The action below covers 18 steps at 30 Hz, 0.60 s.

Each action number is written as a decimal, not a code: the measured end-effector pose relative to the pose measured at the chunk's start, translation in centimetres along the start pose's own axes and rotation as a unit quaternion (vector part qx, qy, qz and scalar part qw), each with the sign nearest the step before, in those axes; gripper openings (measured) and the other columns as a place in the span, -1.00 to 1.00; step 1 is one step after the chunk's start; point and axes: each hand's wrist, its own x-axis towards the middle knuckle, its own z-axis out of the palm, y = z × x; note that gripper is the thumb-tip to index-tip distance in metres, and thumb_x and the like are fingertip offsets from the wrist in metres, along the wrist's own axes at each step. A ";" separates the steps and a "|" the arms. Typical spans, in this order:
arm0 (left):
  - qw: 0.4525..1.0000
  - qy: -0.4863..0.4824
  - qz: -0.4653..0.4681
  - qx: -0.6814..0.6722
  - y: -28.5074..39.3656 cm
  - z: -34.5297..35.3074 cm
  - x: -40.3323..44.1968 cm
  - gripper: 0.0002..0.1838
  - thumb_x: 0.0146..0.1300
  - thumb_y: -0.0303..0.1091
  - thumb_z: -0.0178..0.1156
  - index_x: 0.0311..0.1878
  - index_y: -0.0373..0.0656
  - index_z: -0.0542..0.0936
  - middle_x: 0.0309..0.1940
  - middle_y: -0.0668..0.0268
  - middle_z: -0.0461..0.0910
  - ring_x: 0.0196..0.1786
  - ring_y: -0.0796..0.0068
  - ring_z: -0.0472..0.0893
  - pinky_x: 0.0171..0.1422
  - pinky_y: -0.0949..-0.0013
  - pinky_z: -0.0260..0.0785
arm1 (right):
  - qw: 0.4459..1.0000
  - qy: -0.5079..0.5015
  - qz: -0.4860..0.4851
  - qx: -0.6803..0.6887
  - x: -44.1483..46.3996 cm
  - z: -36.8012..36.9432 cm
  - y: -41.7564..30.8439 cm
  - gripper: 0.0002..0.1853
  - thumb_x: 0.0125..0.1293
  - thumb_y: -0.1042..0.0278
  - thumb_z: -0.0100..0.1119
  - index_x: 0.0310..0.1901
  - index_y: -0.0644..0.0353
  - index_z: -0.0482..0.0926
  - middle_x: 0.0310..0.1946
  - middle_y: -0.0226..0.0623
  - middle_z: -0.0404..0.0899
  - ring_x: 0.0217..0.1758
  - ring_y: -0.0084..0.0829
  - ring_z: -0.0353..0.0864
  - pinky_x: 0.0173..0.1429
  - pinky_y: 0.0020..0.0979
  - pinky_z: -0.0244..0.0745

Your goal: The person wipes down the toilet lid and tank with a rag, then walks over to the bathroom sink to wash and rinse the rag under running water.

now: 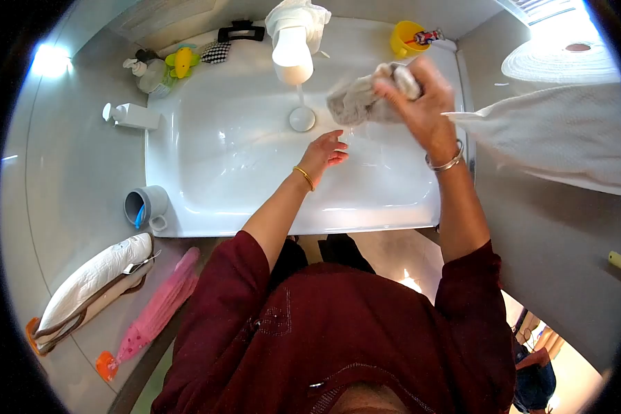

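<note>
My right hand (429,103) is closed around a crumpled grey-white cloth (359,100), lifted over the right side of the white sink (210,148). The cloth's free end hangs out to the left and looks blurred. Lower and nearer the middle of the basin, my left hand (322,155) has its fingers apart and slightly bent, with nothing in them. Just beyond its fingertips lies the round white drain stopper (301,119). Above that stopper is the tap (293,58), with white fabric (298,15) wrapped around its top; a thin stream seems to fall from it.
A yellow cup (401,41) holding a tube stands at the back right. Pump bottles (139,116), a green-yellow toy (182,62) and a black hair clip (241,31) line the back left. A grey mug (157,201) sits front left. A white towel (559,134) hangs at right.
</note>
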 end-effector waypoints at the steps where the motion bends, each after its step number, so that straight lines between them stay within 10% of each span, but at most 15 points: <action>1: 0.995 0.011 -0.053 -0.089 0.6 0.8 -0.8 -0.56 0.31 -0.11 -0.07 0.16 -0.14 0.39 -0.19 0.22 0.48 -0.23 0.42 0.49 -0.10 0.41 0.39 | 0.999 -0.013 -0.031 -0.026 -0.7 0.0 -0.5 -0.62 -0.11 0.22 0.44 -0.51 0.22 0.38 -0.59 -0.26 0.33 -0.50 -0.28 0.32 -0.38 -0.36 0.33; 6: 0.974 0.146 -0.115 -0.127 -0.2 -0.8 -0.5 -0.56 0.32 0.02 -0.09 0.04 -0.12 0.43 -0.19 0.31 0.51 -0.23 0.42 0.52 -0.13 0.36 0.42 | 0.914 -0.387 -0.024 0.118 -9.2 4.6 1.2 -0.70 -0.04 0.37 0.37 -0.25 0.18 0.52 -0.29 -0.20 0.47 -0.17 -0.18 0.48 -0.06 -0.33 0.43; 9: 0.951 0.178 -0.095 0.234 -1.7 -2.7 0.9 -0.42 0.20 0.12 0.04 0.10 -0.17 0.42 -0.01 0.18 0.45 0.00 0.22 0.49 0.06 0.27 0.37 | 0.909 -0.395 0.111 0.072 -10.9 7.0 8.4 -0.65 0.00 0.22 0.33 -0.17 0.13 0.56 -0.17 -0.08 0.49 -0.12 -0.12 0.50 -0.01 -0.24 0.43; 11: 0.812 0.256 0.020 0.524 -3.4 -1.6 1.3 -0.33 0.13 0.14 0.12 0.14 -0.21 0.40 0.04 0.10 0.40 0.09 0.16 0.43 0.15 0.26 0.30 | 0.890 -0.393 0.218 -0.080 -9.6 8.7 14.2 -0.55 0.03 0.10 0.31 -0.05 0.10 0.52 -0.07 -0.02 0.46 -0.05 -0.09 0.48 0.07 -0.26 0.39; 18: 0.699 0.158 -0.113 0.688 -3.1 1.0 0.7 0.19 -0.05 0.23 0.22 0.38 -0.34 -0.23 0.43 0.03 -0.30 0.48 0.10 -0.26 0.42 -0.04 -0.15 | 0.943 -0.215 0.162 -0.195 -5.5 18.0 16.6 -0.47 -0.02 0.13 0.29 0.00 0.12 0.42 -0.12 -0.08 0.44 0.10 -0.03 0.32 0.16 -0.12 0.28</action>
